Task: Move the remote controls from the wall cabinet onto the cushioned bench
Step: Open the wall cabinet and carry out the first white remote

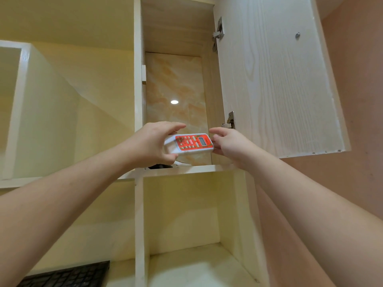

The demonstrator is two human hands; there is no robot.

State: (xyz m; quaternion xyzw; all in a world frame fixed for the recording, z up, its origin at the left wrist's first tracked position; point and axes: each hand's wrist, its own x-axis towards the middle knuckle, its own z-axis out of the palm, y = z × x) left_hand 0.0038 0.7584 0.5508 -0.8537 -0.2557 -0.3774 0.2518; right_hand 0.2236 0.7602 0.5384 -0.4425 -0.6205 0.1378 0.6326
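Note:
A white remote control with a red button panel and a small grey screen hangs in front of the open wall cabinet, just above its shelf. My left hand grips its left end. My right hand touches its right end with the fingertips. Below my left hand, on the cabinet shelf, lie a dark object and a white object, both mostly hidden. The cushioned bench is not in view.
The cabinet door stands swung open to the right, with two metal hinges. Open cream shelf compartments lie to the left and below. A black keyboard rests on the lower left shelf. A pink wall is at the right.

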